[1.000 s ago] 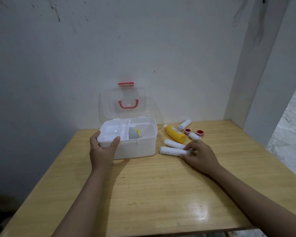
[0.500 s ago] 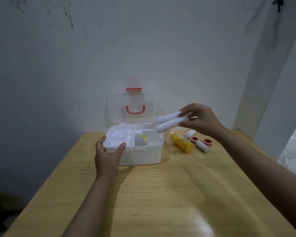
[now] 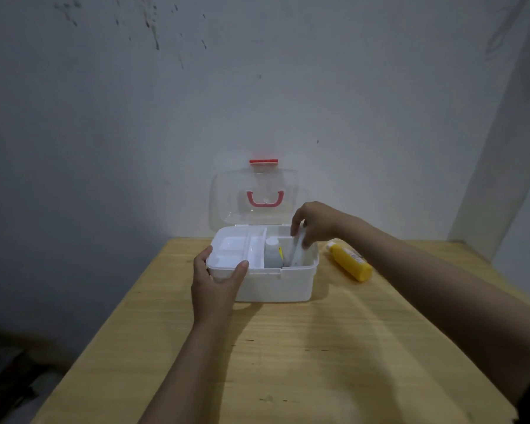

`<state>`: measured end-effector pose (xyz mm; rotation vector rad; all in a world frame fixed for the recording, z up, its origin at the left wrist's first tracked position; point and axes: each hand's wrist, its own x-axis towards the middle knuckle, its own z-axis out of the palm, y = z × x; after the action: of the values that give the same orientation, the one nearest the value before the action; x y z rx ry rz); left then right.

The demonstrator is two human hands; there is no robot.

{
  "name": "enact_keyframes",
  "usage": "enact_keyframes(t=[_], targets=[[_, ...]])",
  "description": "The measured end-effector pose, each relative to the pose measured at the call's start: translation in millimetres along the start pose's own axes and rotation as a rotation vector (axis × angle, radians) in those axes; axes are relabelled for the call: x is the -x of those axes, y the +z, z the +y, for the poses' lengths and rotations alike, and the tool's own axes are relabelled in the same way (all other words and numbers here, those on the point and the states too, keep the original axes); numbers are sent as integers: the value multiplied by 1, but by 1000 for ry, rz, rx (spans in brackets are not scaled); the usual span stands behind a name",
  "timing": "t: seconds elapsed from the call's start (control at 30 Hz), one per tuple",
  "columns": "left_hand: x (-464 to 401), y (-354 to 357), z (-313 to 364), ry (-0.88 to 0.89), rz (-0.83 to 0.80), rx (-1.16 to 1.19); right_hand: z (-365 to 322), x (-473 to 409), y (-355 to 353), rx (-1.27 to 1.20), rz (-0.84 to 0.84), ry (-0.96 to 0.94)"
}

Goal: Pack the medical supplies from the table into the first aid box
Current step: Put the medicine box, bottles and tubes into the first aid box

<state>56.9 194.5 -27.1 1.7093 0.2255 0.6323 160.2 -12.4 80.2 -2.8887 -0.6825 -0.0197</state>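
A white first aid box (image 3: 276, 284) stands open on the wooden table (image 3: 303, 356), its clear lid (image 3: 227, 197) with a red handle upright against the wall. My left hand (image 3: 216, 284) grips the box's front left corner. My right hand (image 3: 314, 223) is over the right compartment, shut on white rolls (image 3: 297, 250) that point steeply down into the box. A grey bottle (image 3: 273, 255) with a white cap stands in the same compartment. A yellow bottle (image 3: 351, 261) lies on the table right of the box, partly behind my right forearm.
A white inner tray (image 3: 236, 250) fills the box's left half. The box sits near the wall at the table's back edge. A wall corner rises at the right. Other small supplies behind my right arm are hidden.
My right hand picked two white rolls off the table, carried them up and left, and now lowers them into the box's right compartment. My left hand stayed on the box.
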Motion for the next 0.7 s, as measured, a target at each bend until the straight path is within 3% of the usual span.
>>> enact_keyframes(t=[0.33, 0.47, 0.6, 0.7], targets=[[-1, 2, -2, 7, 12, -8, 16, 7, 8, -136, 153, -37], [1, 2, 0, 7, 11, 5, 29, 21, 1, -307, 267, -30], [1, 2, 1, 9, 18, 3, 53, 36, 0, -498, 415, 81], [1, 2, 1, 8, 24, 5, 78, 41, 13, -444, 404, 247]])
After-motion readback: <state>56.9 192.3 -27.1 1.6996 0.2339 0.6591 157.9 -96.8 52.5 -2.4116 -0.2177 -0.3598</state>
